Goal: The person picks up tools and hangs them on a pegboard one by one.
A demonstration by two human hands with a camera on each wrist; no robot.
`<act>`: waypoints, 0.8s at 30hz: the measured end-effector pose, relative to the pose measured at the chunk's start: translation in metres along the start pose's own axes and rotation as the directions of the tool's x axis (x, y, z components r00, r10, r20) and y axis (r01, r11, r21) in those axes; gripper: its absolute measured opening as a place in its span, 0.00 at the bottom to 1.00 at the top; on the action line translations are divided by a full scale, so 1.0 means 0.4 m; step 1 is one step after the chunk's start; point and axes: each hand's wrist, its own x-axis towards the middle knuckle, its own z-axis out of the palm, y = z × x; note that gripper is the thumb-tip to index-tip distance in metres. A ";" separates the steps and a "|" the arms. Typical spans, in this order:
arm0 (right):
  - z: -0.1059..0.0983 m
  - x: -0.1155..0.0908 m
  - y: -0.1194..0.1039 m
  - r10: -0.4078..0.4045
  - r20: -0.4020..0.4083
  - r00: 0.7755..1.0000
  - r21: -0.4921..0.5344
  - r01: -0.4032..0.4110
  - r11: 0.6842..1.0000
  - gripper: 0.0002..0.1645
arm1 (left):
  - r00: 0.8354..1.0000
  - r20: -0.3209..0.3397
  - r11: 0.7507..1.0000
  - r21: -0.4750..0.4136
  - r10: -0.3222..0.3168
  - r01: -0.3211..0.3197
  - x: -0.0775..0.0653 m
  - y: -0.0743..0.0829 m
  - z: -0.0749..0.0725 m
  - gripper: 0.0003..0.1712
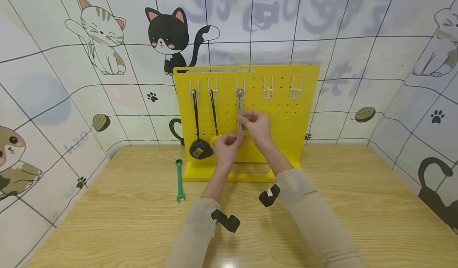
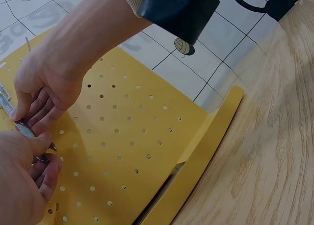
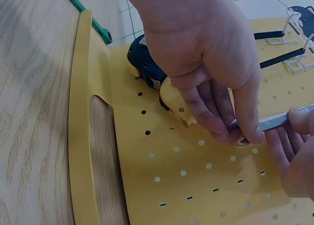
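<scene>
A silver wrench [image 1: 240, 113] stands upright against the yellow pegboard [image 1: 286, 133], its ring end at the middle hook [image 1: 244, 83]. My left hand [image 1: 227, 148] pinches the wrench's lower open end between thumb and fingers. Higher up, my right hand [image 1: 257, 127] pinches the shaft. In the right wrist view the left hand [image 3: 206, 53] covers part of the lower end, and the right hand [image 3: 301, 151] is cut off by the frame edge. Whether the ring fully sits over the hook, I cannot tell.
Left of the hands, a black tape measure [image 1: 200, 149] and a yellow tape measure [image 1: 214, 140] hang by black straps from hooks. Two more white hooks [image 1: 268, 88] are on the board's right side. A green wrench [image 1: 179, 180] lies on the wooden table [image 1: 125, 220].
</scene>
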 end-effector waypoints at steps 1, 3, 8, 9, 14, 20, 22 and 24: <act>0.000 0.001 0.000 0.001 0.002 1.000 0.002 -0.001 1.000 0.13 | 1.000 -0.005 1.000 0.009 0.002 -0.002 0.001 -0.001 0.000 0.11; 0.000 0.002 0.001 0.001 0.007 1.000 0.011 -0.001 1.000 0.14 | 1.000 -0.012 1.000 0.023 0.012 -0.011 0.002 0.000 -0.002 0.10; -0.002 0.004 0.002 -0.005 0.021 1.000 0.033 0.005 0.999 0.15 | 0.999 -0.026 0.998 0.063 0.030 -0.028 0.004 0.002 -0.005 0.10; -0.002 0.004 0.003 -0.007 0.023 1.000 0.036 0.007 0.999 0.16 | 0.999 -0.027 0.997 0.068 0.029 -0.028 0.005 0.001 -0.005 0.10; -0.004 0.002 0.004 -0.025 0.028 0.999 0.036 0.024 0.999 0.16 | 0.999 -0.024 0.996 0.087 0.033 -0.031 0.007 -0.001 -0.004 0.11; -0.009 -0.002 0.010 -0.052 0.041 0.998 0.055 0.050 0.997 0.16 | 0.999 -0.030 0.993 0.111 0.042 -0.038 0.006 0.002 -0.006 0.11; -0.012 -0.004 0.014 -0.053 0.045 0.998 0.063 0.050 0.997 0.16 | 0.999 -0.026 0.993 0.112 0.039 -0.036 0.005 0.004 -0.006 0.11; -0.017 -0.006 0.018 -0.056 0.052 0.997 0.066 0.053 0.996 0.17 | 0.999 -0.017 0.992 0.117 0.042 -0.040 0.002 0.004 -0.006 0.11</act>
